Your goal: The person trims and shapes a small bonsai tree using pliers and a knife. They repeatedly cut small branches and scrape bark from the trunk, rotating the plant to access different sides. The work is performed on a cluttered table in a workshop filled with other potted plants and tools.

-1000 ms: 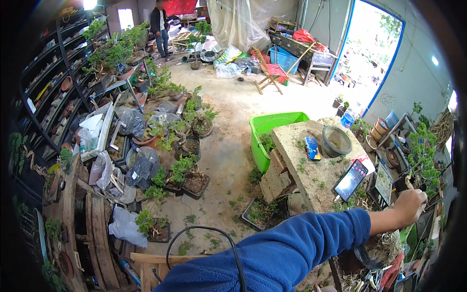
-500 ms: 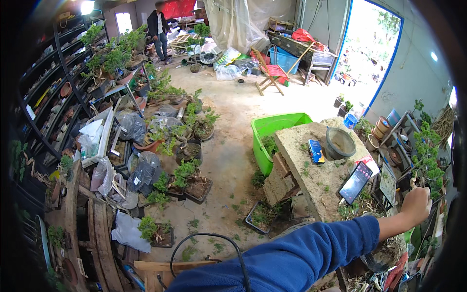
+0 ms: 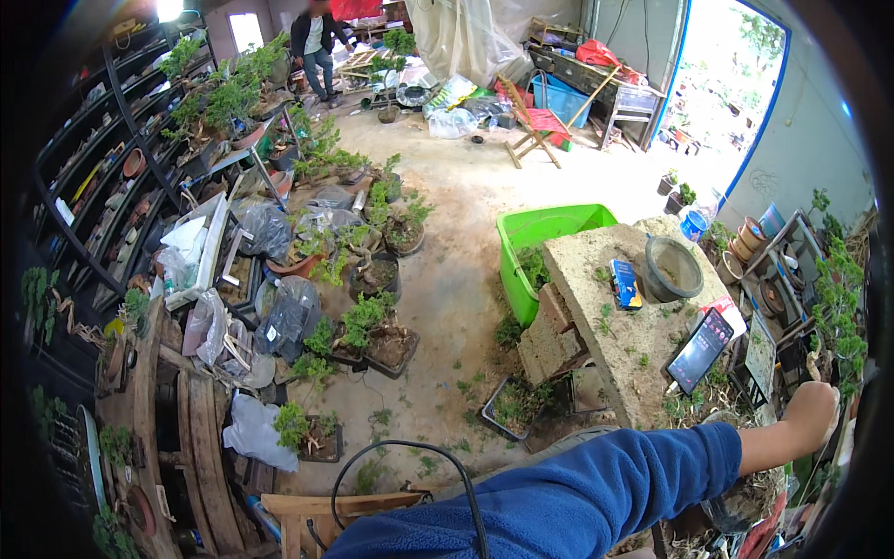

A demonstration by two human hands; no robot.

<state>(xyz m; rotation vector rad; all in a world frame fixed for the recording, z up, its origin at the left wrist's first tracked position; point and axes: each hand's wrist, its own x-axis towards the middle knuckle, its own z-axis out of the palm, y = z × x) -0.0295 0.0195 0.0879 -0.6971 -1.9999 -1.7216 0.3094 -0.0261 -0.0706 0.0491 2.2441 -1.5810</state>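
Note:
My left hand (image 3: 810,419), on a bare wrist below a blue fleece sleeve (image 3: 577,484), reaches to the right edge. Its fingers are curled into a fist at the trunk of a small green bonsai (image 3: 843,298); the pale brown trunk shows just above the fist, while the grip's far side is hidden. Beside the forearm, a dark phone (image 3: 700,351) leans on the rough stone slab table (image 3: 605,279). A blue-screened phone (image 3: 626,284) and a grey round pot (image 3: 674,268) rest farther up the slab. My right hand is not visible.
A bright green tub (image 3: 521,270) stands against the slab's left side. Potted bonsai (image 3: 368,326) and plastic bags crowd the floor at left, before dark shelves (image 3: 112,177). A folding chair (image 3: 535,126) stands farther back, and another person (image 3: 315,51) is at the far left.
The view has shifted slightly, so most things sit farther right. My left hand stays closed at the bonsai. The far person has an arm held out now.

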